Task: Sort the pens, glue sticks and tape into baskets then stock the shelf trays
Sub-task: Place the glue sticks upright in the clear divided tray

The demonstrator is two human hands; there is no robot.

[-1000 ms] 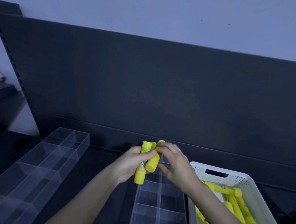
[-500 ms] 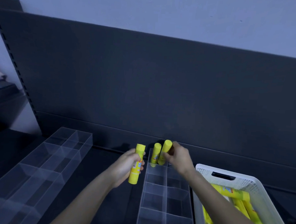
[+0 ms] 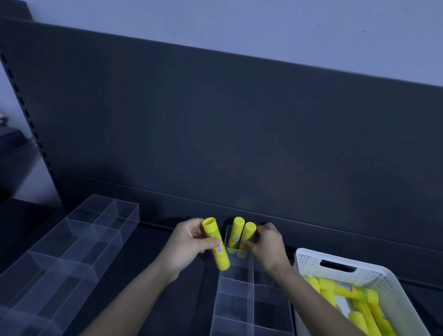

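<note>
Handling looked easy: light, rigid, slick barrels, so grip mid-barrel. Your left hand (image 3: 185,245) gripped one glue stick (image 3: 216,243) just left of the tray (image 3: 236,304). Your right hand (image 3: 267,244) pinched the upright pair (image 3: 242,235) in the tray's far-left cell.

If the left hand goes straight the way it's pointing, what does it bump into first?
The left hand probably hits the standing sticks in the tray's back slot first. Depth is unclear, so its glue stick might touch the tray wall sooner.
</note>
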